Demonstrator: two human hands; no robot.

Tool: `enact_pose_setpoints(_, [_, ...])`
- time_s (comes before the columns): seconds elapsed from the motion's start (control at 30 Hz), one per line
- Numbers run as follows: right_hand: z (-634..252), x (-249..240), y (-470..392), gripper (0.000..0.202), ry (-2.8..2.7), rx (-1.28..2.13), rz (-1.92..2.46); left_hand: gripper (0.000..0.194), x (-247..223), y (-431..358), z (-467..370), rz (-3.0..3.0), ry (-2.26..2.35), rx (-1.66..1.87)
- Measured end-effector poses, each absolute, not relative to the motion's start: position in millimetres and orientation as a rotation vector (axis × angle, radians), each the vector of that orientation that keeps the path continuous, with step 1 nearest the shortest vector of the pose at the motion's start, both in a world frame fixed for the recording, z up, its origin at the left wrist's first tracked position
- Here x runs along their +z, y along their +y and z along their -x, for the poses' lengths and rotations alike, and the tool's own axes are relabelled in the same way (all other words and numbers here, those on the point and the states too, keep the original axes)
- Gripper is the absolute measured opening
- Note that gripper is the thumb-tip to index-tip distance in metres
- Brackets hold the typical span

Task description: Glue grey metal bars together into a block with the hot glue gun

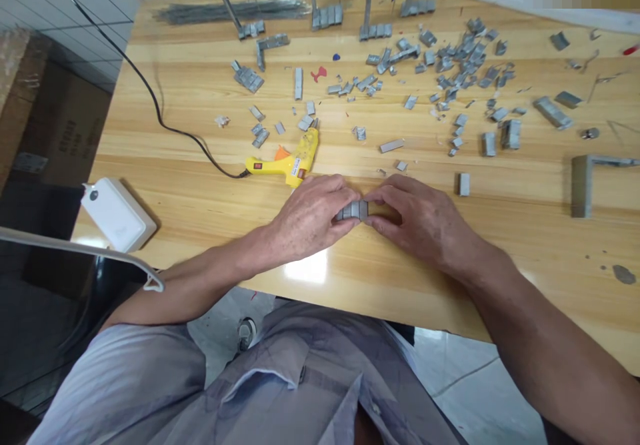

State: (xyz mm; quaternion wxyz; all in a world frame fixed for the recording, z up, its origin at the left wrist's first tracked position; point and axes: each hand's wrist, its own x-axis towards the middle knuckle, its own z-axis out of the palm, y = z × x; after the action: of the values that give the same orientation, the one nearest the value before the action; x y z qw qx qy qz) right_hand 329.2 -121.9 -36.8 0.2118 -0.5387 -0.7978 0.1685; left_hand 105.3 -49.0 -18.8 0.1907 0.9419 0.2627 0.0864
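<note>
A short row of small grey metallic blocks (355, 210) is set side by side just above the table, between my two hands. My left hand (313, 218) pinches the row with thumb and fingers, covering its left end. At the right end, the thumb and forefinger of my right hand (425, 221) close on the last block. A yellow glue gun (306, 151) with an orange trigger lies just beyond my left hand, nozzle pointing away. Off to the right, one loose grey block (464, 185) stands apart.
Many grey pieces (465, 55) are scattered across the wooden table (200, 105). Upright grey frames (377, 30) and a bundle of thin wires (230, 11) are at the back. A black cord (160, 115) runs to the glue gun. A white box (120, 215) sits left, a grey angled piece (581, 188) right.
</note>
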Motion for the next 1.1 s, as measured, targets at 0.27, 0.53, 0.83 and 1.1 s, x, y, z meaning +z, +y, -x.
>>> enact_pose_setpoints(0.27, [-328,-40,-122,0.014,-2.205,0.412,1.476,0.019,-18,-48,-107,-2.661,0.735,0.222])
enact_pose_setpoints(0.53, [-330,-40,-124,0.018,-2.258,0.374,1.484,0.032,-19,-55,-102,-2.734,0.749,0.241])
enact_pose_setpoints(0.83, [-333,-36,-123,0.022,-2.232,0.381,1.478,0.028,-20,-56,-94,-2.781,0.760,0.273])
enact_pose_setpoints(1.1, [-328,-37,-122,0.019,-2.247,0.345,1.447,0.027,-21,-55,-99,-2.783,0.732,0.226])
